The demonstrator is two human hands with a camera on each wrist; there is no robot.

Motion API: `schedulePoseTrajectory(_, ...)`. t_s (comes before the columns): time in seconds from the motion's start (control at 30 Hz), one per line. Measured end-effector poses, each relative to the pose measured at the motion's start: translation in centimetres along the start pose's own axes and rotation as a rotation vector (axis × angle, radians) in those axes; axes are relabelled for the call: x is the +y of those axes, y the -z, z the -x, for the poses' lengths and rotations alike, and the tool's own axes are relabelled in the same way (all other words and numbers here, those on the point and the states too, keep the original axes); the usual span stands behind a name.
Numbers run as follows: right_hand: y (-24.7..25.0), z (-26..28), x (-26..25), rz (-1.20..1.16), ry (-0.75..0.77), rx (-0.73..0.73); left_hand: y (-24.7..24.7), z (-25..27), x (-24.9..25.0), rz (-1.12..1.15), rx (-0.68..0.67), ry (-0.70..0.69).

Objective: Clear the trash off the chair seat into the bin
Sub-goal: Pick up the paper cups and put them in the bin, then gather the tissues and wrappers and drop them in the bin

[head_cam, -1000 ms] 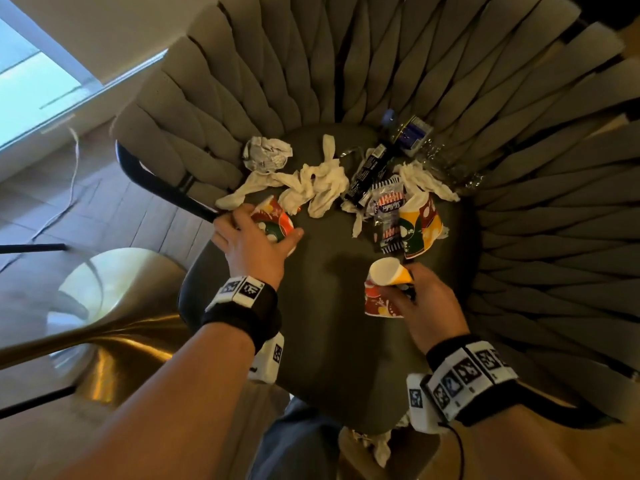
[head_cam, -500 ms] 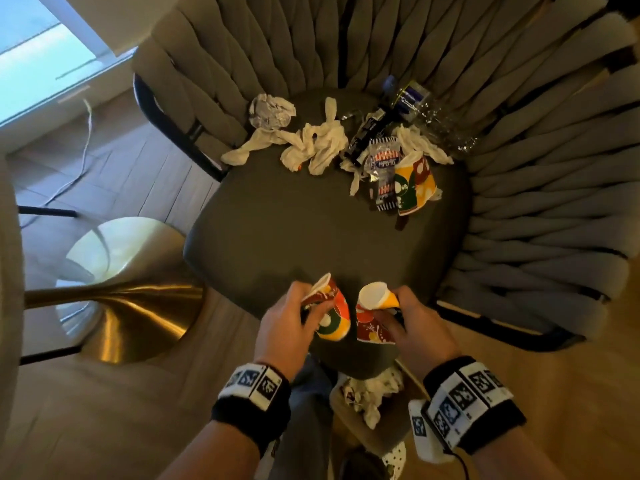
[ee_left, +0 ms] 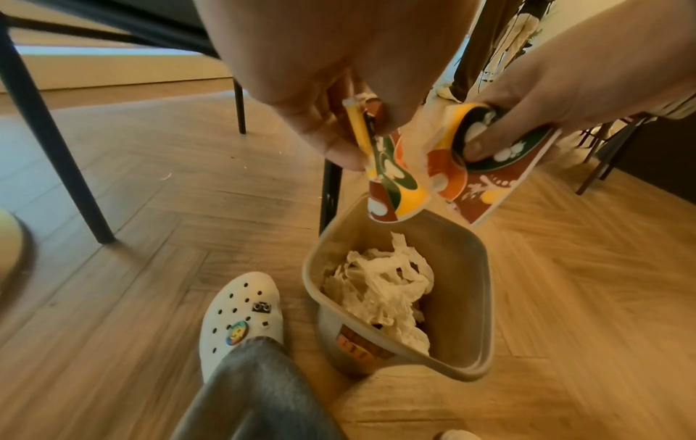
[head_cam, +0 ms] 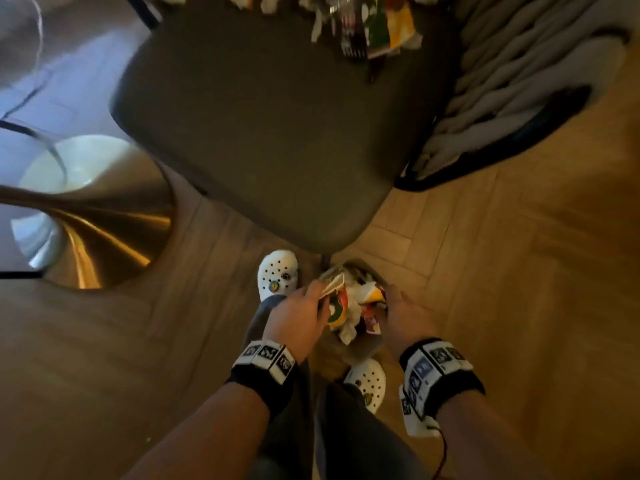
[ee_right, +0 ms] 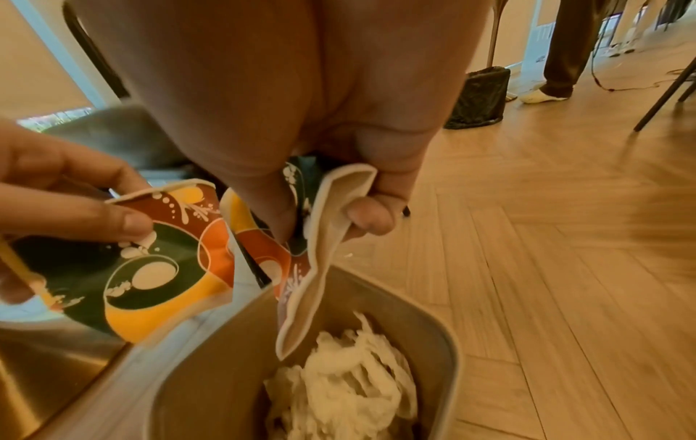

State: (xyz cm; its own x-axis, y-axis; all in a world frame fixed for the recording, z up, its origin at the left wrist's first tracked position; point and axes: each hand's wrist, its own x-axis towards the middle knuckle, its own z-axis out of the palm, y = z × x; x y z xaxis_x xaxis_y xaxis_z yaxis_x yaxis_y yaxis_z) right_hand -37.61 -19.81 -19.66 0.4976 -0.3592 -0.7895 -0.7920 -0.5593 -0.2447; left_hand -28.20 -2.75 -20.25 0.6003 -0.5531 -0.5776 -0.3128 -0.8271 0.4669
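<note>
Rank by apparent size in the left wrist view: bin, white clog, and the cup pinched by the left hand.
1. bin
2. white clog
3. cup in the left hand, though nearer the camera, so true size is unsure.

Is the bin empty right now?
No: the bin already holds crumpled white tissue in the left wrist view.
</note>
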Motion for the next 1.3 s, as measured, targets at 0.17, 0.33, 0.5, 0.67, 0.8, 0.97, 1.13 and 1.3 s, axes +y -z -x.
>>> schedulePoseTrajectory(0.17,-4.1,-3.5,1.7,0.036,-0.021,0.018,-5.6,-1.3,0.3,0.035,-0.081,0.096)
schedulePoseTrajectory(0.33,-3.1,-2.0,1.9,0.058,0.013,0.034,-5.1,-0.2,-0.1,0.052,-0.046,0.096)
schedulePoseTrajectory(0.5,2.4,0.6,-1.9,-0.032,0.114,0.061,2.5,0.5,0.9,0.113,0.115,0.05)
schedulePoseTrajectory(0.67,10.3,0.7,-9.4,-0.145,0.228,0.213,12.7,-1.8,1.8,0.11,0.207,-0.069)
schedulePoseTrajectory(0.8,16.8,-2.1,-15.8,-0.231,0.266,0.372,20.7,-5.7,1.6,0.137,0.343,-0.106)
schedulePoseTrajectory(0.97,23.2,-8.0,-22.4,-0.235,0.153,0.647,28.9,-12.0,0.2,0.112,0.443,-0.149)
schedulePoseTrajectory(1.13,27.1,-14.0,-24.7,-0.159,-0.005,0.693,34.9,-19.4,-1.1,0.014,0.565,0.028)
schedulePoseTrajectory(1.3,26.5,-16.7,-23.6,-0.068,-0.013,0.543,37.8,-26.8,-1.1,-0.035,0.489,0.074)
